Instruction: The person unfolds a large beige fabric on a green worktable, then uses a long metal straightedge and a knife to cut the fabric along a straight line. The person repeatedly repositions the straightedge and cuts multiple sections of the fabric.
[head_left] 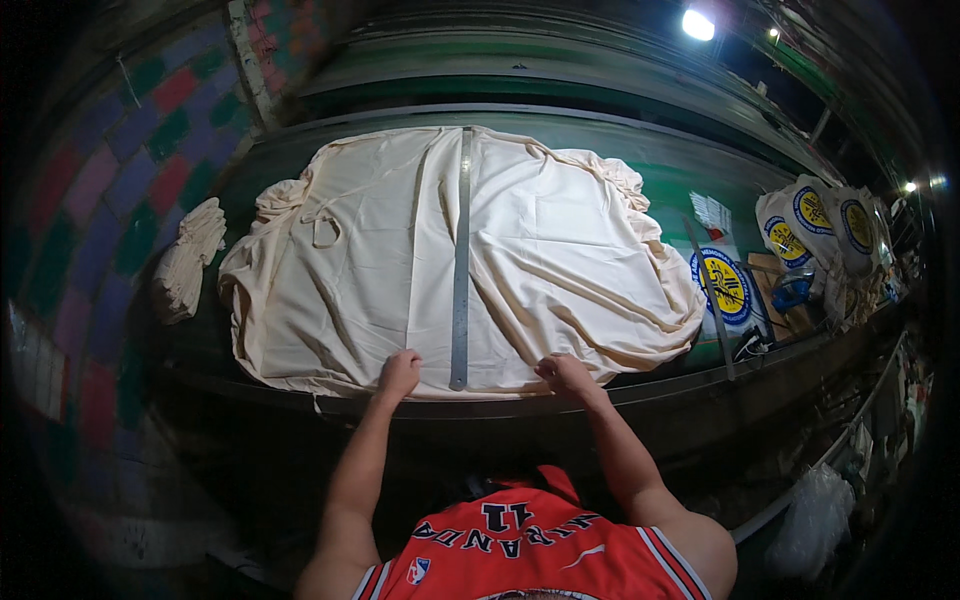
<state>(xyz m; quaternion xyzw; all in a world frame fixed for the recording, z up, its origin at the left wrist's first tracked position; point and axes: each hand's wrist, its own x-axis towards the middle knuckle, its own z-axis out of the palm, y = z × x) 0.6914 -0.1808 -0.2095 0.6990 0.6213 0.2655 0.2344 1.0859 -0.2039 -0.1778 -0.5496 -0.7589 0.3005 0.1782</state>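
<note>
A large cream fabric with bunched, ruffled sides is spread over the green work surface. A long steel ruler lies upright in the view across its middle. My left hand pinches the fabric near its front edge, left of the ruler's lower end. Right of the ruler, my right hand grips the fabric along the same edge, fingers curled. A small fabric loop lies on the left half.
A folded cream bundle sits at the left. At the right are printed bags, a round-printed sheet, a thin metal bar, a blue object and a board. A plastic bag hangs low right; a colourful brick wall is left.
</note>
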